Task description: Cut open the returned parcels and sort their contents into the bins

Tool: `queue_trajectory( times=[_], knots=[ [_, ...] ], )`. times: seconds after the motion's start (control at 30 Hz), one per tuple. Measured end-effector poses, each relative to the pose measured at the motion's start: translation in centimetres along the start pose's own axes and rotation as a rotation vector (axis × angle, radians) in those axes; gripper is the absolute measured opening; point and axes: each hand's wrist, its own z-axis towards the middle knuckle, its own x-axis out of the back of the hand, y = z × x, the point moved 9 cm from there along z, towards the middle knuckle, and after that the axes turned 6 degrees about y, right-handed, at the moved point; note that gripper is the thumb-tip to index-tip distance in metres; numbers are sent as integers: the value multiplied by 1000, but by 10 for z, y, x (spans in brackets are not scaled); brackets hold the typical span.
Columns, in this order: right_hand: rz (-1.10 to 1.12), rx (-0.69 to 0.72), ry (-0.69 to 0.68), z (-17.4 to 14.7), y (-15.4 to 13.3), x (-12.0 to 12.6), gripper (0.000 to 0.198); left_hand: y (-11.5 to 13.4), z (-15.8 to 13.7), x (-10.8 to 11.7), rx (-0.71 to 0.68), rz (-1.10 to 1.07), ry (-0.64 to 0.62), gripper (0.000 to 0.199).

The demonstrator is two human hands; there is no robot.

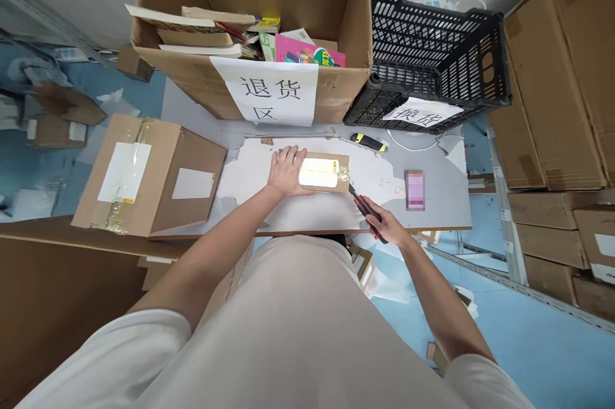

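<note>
A small, oblong brown cardboard box [324, 172] is held at its left end by the left hand [288, 172], fingers a little apart over the top, thumb along the near edge. The box is laid flat on torn-edged white sheeting [307, 213], mid-table. Judged light and fairly stiff, likely dented if squeezed hard; contents are hidden, so fragility can't be told. Clear glossy tape at the right end is probably slippery; bare cardboard at the left end is better gripped, well away from the blade. A slim black-and-red utility knife [359, 199] is wrapped tightly by the right hand's [387, 226] fingers, blade end aimed at the box's near right corner; contact can't be told.

Containers, left to right: a taped brown cardboard carton [196, 156] with white labels is seen closed, contents hidden. A big open brown cardboard carton [339, 95] is filled partly with books [310, 52], one bright pink, and fronted by a white paper sign [269, 91]. A black plastic mesh crate [473, 85] is tagged with white paper; contents can't be made out. Stacked brown cartons [542, 242] are shelved far right, insides not shown
</note>
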Motion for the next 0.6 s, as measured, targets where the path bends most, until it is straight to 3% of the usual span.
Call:
queue_trajectory(
  times=[0.1, 0.17, 0.23, 0.3, 0.47, 0.6],
  knots=[
    [39, 28, 154, -6, 2, 15, 76, 0, 2, 3, 75, -19, 40, 113],
    [144, 57, 306, -8, 1, 22, 84, -6, -2, 8, 246, -30, 96, 116],
    [250, 62, 384, 0, -2, 13, 86, -15, -15, 11, 454, -47, 120, 119],
    [318, 65, 359, 18, -11, -14, 75, -18, -35, 8, 568, -74, 79, 117],
    [301, 155, 268, 60, -53, -78, 54, -7, -87, -8, 443, -204, -60, 76],
    [256, 173, 246, 62, -62, -91, 51, -9, -111, -15, 414, -292, 4, 68]
  ],
)
